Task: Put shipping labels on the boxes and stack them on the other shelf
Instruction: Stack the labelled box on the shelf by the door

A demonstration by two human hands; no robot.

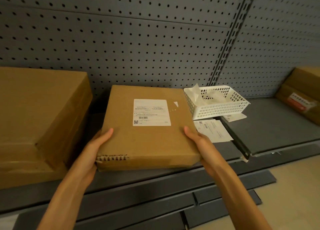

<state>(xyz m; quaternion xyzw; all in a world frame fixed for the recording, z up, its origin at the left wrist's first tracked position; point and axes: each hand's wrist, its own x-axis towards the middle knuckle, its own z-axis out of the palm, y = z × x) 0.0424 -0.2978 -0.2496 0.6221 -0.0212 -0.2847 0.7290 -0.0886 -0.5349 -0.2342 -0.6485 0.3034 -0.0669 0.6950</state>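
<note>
I have the labelled box between my two hands, gripped at its near corners: my left hand is wrapped around the left edge with the thumb lying on top, and my right hand is clamped on the right edge the same way, fingers curled under where I cannot see them. The shipping label sits flat on the top face, just beyond my thumbs. The box runs long away from me, tilted a little to the left. The other shelf lies off to my right, past the white basket and the loose labels, where another labelled box already rests. So I judge the carry goes rightward, my right hand leading.
</note>
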